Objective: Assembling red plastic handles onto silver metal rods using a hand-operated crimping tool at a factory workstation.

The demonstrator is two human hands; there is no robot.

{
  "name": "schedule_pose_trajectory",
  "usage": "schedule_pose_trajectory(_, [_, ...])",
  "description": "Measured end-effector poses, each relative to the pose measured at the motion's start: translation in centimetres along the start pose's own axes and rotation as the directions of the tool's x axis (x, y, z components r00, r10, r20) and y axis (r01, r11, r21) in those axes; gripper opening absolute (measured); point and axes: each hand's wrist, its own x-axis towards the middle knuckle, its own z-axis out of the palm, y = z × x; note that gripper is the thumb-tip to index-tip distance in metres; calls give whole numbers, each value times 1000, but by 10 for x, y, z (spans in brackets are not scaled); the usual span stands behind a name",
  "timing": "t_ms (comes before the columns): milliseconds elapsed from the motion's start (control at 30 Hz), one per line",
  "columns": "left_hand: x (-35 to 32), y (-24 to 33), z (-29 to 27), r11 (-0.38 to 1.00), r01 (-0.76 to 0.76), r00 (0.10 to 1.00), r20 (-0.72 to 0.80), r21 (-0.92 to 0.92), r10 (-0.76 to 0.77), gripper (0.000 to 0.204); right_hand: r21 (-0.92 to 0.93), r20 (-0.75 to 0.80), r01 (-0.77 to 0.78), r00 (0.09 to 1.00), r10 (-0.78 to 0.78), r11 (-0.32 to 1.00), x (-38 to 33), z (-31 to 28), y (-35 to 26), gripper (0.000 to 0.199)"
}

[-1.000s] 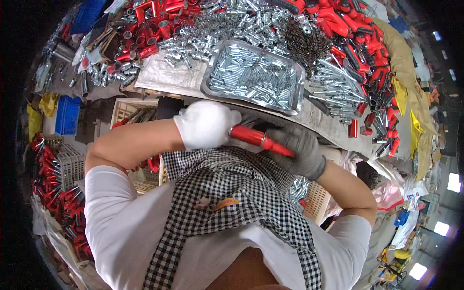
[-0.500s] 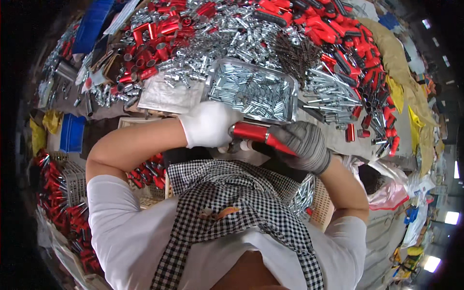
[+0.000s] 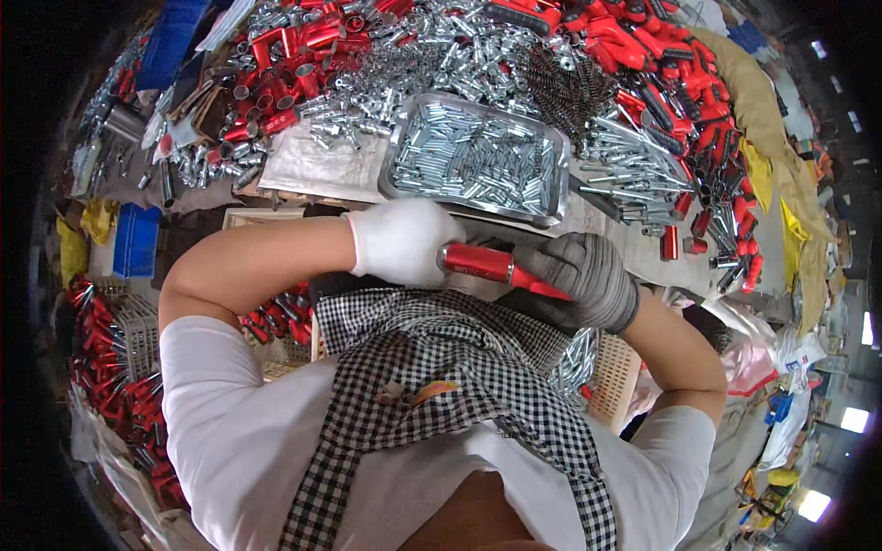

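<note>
My left hand point(image 3: 401, 241), in a white glove, and my right hand point(image 3: 579, 280), in a grey glove, are both closed on one red tool handle point(image 3: 478, 264) held level in front of my chest. The left hand grips its left end, the right hand its narrower right end. Just beyond the hands lies a metal tray point(image 3: 397, 158) filled with small silver metal pins. My checked apron covers the lower middle of the view.
The workbench beyond holds heaps of silver metal parts point(image 3: 432, 55), red handles point(image 3: 680, 64), dark springs point(image 3: 560, 83) and a flat metal sheet point(image 3: 322, 170). Baskets of red-handled tools point(image 3: 110, 367) stand at my left, a blue crate point(image 3: 138, 243) beside them, a pale slatted basket point(image 3: 616, 376) at my right.
The view has shifted a little, so the bench sits slightly higher and the hands lower. Both hands stay closed on the red handle, which is now closer to level.
</note>
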Motion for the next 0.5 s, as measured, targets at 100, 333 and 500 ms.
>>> schedule_pose_trajectory(100, [0,6,-9,968,74,990,-137,241,-41,21,113,73,-303,952,296,946,2,0,-8,53])
schedule_pose_trajectory(333, [-3,5,-25,915,47,935,-340,402,101,14,563,-33,-366,886,463,740,9,-2,-15,55])
schedule_pose_trajectory(500, [0,4,-31,868,58,893,-415,493,176,21,530,-106,-357,872,478,769,4,13,-7,46])
